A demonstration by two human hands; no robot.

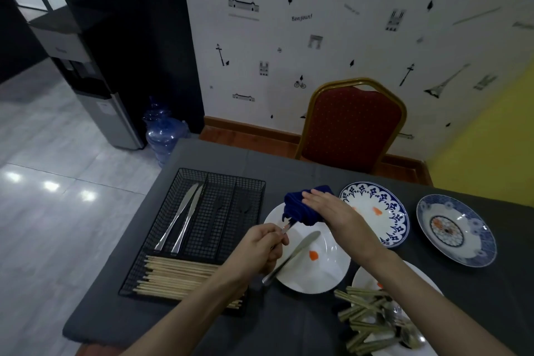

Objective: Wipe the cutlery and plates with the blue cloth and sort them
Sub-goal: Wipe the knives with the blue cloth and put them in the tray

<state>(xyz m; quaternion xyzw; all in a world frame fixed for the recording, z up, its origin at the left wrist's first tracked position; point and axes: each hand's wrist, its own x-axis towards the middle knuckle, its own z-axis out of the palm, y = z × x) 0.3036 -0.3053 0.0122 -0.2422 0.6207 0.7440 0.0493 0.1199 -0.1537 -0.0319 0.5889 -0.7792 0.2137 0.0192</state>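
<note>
My left hand (pixel 261 246) pinches the handle of a metal cutlery piece (pixel 286 228) whose far end is wrapped in the blue cloth (pixel 299 208). My right hand (pixel 332 208) grips that cloth from the right, above a white plate (pixel 323 272). A table knife (pixel 291 257) lies across this plate beside an orange scrap. Left of it stands a black wire cutlery tray (pixel 219 211) with two knives (pixel 182 220) in its left slot and wooden chopsticks (pixel 179 277) across its front.
A blue-patterned plate (pixel 384 205) and a blue-rimmed bowl plate (pixel 462 243) sit on the dark table at the right. A white plate (pixel 364 277) at the bottom right holds several spoons and green-handled cutlery (pixel 372 315). A red chair (pixel 352 124) stands behind the table.
</note>
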